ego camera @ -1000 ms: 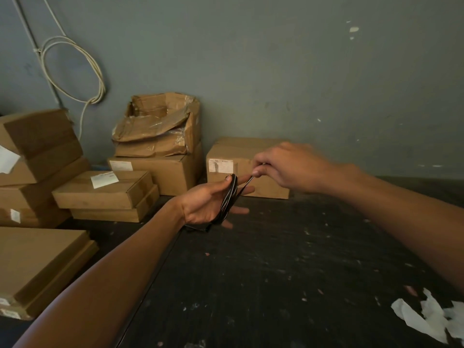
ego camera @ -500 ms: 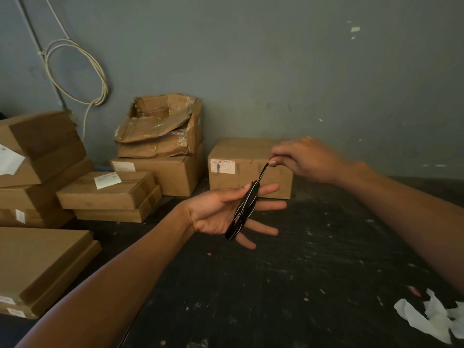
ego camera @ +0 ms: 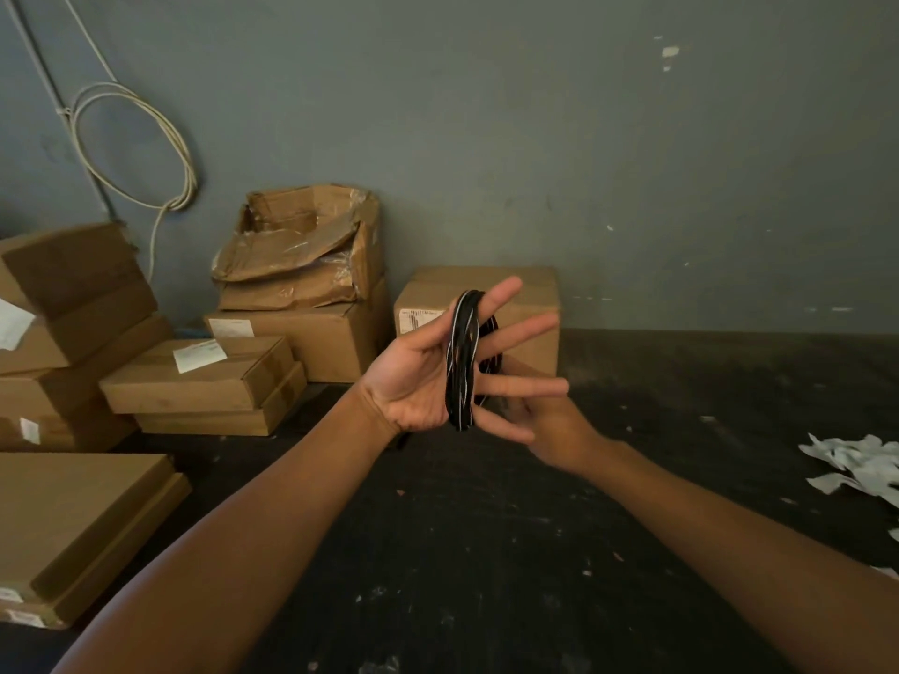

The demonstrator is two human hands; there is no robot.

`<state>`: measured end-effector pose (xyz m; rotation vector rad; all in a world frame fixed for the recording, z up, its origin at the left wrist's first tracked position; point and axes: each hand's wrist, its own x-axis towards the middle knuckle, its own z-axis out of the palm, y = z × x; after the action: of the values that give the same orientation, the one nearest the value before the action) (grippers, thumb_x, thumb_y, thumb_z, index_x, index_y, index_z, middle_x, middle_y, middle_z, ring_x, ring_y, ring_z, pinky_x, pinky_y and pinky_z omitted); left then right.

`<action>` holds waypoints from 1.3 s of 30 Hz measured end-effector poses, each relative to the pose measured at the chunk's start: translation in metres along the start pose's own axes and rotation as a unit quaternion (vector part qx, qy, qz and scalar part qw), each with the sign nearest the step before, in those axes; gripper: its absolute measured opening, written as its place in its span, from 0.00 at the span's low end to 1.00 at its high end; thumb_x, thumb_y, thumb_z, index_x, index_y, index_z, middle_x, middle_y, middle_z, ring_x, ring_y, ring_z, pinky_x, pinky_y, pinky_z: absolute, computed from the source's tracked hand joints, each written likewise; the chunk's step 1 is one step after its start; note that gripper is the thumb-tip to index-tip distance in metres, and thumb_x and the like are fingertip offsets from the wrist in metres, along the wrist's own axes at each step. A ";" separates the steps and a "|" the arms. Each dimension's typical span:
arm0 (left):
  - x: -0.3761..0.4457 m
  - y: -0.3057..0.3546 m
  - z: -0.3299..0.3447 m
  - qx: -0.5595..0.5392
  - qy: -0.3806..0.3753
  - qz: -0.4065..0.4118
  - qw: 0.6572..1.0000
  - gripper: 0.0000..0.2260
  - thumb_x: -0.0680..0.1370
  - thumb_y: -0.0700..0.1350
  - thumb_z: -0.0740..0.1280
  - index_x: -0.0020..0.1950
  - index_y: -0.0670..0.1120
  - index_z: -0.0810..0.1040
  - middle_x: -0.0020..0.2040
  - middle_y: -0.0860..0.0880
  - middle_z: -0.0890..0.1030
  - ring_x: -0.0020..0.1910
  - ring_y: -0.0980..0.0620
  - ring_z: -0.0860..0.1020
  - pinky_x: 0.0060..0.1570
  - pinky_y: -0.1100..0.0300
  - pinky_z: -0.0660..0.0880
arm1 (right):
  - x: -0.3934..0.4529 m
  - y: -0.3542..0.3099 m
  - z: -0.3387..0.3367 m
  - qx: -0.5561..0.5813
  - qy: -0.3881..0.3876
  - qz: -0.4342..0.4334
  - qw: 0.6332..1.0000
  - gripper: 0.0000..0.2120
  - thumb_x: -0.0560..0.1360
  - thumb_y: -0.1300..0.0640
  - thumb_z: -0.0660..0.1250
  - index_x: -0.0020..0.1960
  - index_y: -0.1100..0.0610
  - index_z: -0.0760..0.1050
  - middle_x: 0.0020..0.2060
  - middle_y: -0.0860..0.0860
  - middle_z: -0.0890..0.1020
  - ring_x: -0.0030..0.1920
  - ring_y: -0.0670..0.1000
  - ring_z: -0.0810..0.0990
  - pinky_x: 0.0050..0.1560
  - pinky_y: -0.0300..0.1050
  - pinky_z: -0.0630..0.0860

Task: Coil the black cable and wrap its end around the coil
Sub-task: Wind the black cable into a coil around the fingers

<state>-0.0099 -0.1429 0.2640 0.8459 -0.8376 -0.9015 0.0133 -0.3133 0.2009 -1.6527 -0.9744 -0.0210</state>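
The black cable (ego camera: 461, 362) is wound in several loops around the four fingers of my left hand (ego camera: 418, 381). That hand is raised mid-frame with its palm towards me and its fingers straight and spread. More cable strands show behind those fingers. My right hand (ego camera: 549, 420) is just below and behind the left fingers, blurred. Its fingertips are hidden by the left hand and the coil, so I cannot see whether it holds the cable's end.
Under my arms lies a dark scuffed surface (ego camera: 486, 552). Cardboard boxes stack up at the left (ego camera: 194, 377) and one stands behind my hands (ego camera: 525, 294). Torn white paper scraps (ego camera: 856, 464) lie at the right. A white cord loop (ego camera: 141, 153) hangs on the grey wall.
My right hand, which pinched the cable end above the left fingers, has swung down behind and below them. My left hand has risen and spread its fingers, and the coil faces me more.
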 end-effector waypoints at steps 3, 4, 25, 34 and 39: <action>0.002 0.002 -0.001 -0.027 0.031 0.043 0.998 0.22 0.83 0.56 0.51 0.76 0.56 0.66 0.78 0.46 0.64 0.74 0.29 0.51 0.62 0.23 0.52 | -0.011 0.007 0.022 -0.048 0.030 0.071 0.996 0.11 0.81 0.56 0.59 0.49 0.44 0.78 0.37 0.49 0.77 0.38 0.46 0.75 0.41 0.48 0.76; 0.003 0.003 -0.002 -0.031 0.040 0.053 0.997 0.22 0.83 0.56 0.50 0.75 0.56 0.66 0.78 0.47 0.64 0.75 0.29 0.51 0.63 0.23 0.51 | -0.014 0.009 0.028 -0.065 0.027 0.105 0.992 0.11 0.82 0.58 0.56 0.50 0.49 0.77 0.36 0.50 0.76 0.36 0.46 0.75 0.40 0.49 0.76; -0.003 -0.003 -0.030 -0.046 0.261 0.184 0.946 0.22 0.84 0.59 0.47 0.77 0.60 0.61 0.78 0.49 0.65 0.73 0.30 0.65 0.62 0.22 0.59 | -0.023 -0.029 0.056 0.226 0.170 0.104 0.954 0.04 0.80 0.63 0.62 0.54 0.59 0.74 0.43 0.54 0.86 0.37 0.51 0.83 0.36 0.37 0.77; -0.004 -0.006 -0.034 -0.053 0.270 0.168 0.947 0.21 0.83 0.57 0.51 0.75 0.57 0.66 0.76 0.48 0.68 0.71 0.30 0.67 0.66 0.29 0.65 | -0.020 -0.024 0.047 0.055 0.173 0.057 0.982 0.06 0.78 0.63 0.65 0.54 0.56 0.76 0.45 0.51 0.85 0.43 0.49 0.84 0.44 0.39 0.80; -0.006 -0.017 -0.035 -0.044 0.278 0.155 0.947 0.21 0.81 0.57 0.54 0.74 0.57 0.68 0.76 0.47 0.68 0.71 0.32 0.69 0.67 0.35 0.68 | -0.017 -0.021 0.040 -0.105 0.208 -0.001 0.973 0.05 0.74 0.62 0.72 0.48 0.56 0.82 0.47 0.49 0.77 0.49 0.44 0.78 0.50 0.34 0.75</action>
<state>0.0130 -0.1348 0.2334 0.8053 -0.4132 -0.3846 -0.0291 -0.2903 0.1955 -1.7452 -0.6676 -0.4678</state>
